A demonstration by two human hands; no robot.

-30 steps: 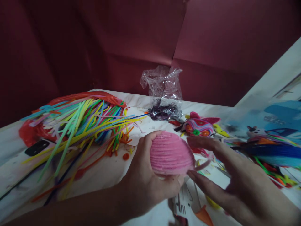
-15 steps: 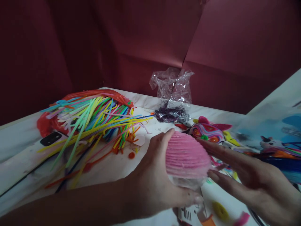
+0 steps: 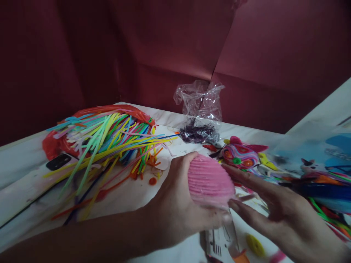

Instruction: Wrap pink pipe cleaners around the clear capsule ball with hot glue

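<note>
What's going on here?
A person's left hand grips a ribbed pink dome. The right hand is at the dome's other side, thumb and fingers spread; contact is unclear. Loose colored strips lie in a heap to the left, and a patterned mask-like piece sits beyond the right hand.

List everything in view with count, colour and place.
Ribbed fuzzy dome: one, pink, centre
Fuzzy pipe cleaners: many, mixed colours, left
Crinkled plastic bag: one, red, edging pipe cleaners
Flat phone: one, white, left
Crinkly film bag: one, clear with dark strands, back centre
Striped fuzzy face: one, multicolour, right of centre
Round disc: one, orange, left of dome
Thick round disc: one, yellow, front
Slotted plastic tool: one, white, front centre
Marbled tabletop: one, white, beneath
Creased backdrop: one, dark red, back
Blurred pile: one, mostly blue, right
Left hand: one, around dome
Right hand: one, beside dome
</note>
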